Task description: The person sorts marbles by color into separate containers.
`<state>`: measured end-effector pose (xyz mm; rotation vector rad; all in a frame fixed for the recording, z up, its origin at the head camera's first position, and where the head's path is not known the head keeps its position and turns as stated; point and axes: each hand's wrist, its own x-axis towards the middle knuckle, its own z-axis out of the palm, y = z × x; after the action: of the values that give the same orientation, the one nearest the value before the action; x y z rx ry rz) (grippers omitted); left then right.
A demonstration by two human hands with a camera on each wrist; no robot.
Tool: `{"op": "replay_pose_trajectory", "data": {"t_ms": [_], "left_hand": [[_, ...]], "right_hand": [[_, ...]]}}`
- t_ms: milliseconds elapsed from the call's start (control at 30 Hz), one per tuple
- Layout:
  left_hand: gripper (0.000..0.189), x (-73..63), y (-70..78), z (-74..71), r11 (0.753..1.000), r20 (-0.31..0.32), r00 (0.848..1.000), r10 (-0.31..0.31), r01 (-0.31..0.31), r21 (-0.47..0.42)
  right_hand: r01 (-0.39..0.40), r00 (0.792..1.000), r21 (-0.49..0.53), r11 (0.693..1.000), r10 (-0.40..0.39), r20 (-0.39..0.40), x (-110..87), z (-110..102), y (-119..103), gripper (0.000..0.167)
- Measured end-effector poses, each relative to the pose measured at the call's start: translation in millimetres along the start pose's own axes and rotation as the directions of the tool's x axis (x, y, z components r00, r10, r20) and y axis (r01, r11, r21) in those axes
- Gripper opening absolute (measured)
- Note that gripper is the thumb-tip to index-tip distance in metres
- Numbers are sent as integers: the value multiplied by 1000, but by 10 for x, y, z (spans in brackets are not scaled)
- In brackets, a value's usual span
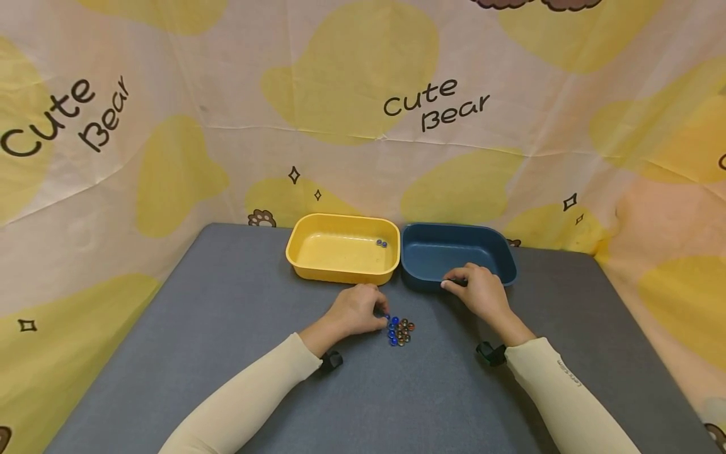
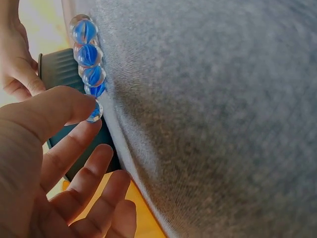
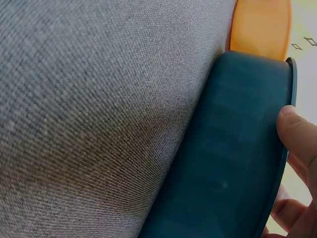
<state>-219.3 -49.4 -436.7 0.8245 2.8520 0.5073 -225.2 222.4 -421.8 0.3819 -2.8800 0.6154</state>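
Observation:
In the head view my left hand (image 1: 357,310) is at the left side of a small cluster of glass marbles. Its thumb and forefinger pinch a blue marble (image 2: 95,113), with the other fingers loosely bent. More blue marbles (image 1: 392,332) stand in a row beside it, and brown marbles (image 1: 403,330) adjoin them on the right. My right hand (image 1: 481,293) is at the near rim of the dark blue bin (image 1: 416,277), thumb outside and fingers over the inner side, gripping the rim. Its fingertips are partly hidden.
A yellow bin (image 1: 340,275) stands left of the blue one, with two small blue marbles (image 1: 382,243) inside at its right end. Both bins stand at the back of the grey table (image 1: 227,302), before a patterned cloth (image 1: 351,82).

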Motion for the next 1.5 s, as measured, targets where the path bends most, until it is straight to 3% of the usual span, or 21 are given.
{"op": "replay_pose_trajectory", "data": {"t_ms": [567, 733, 1067, 1500], "left_hand": [[7, -9, -47, -158, 1000, -59, 998, 4, -4, -3], [9, -14, -79, -262, 1000, -66, 997, 25, -25, 7], [12, -18, -171, -509, 998, -140, 988, 68, -65, 27], [10, 73, -324, -776, 998, -165, 985, 42, -34, 48]], "right_hand": [[-6, 1000, -8, 1000, 6, 2, 14, 2, 6, 18], [-9, 1000, -17, 1000, 10, 7, 19, 3, 0, 18], [-5, 1000, -15, 1000, 5, 7, 18, -13, 2, 18], [-8, 1000, -16, 1000, 8, 12, 26, -6, 17, 20]]}}
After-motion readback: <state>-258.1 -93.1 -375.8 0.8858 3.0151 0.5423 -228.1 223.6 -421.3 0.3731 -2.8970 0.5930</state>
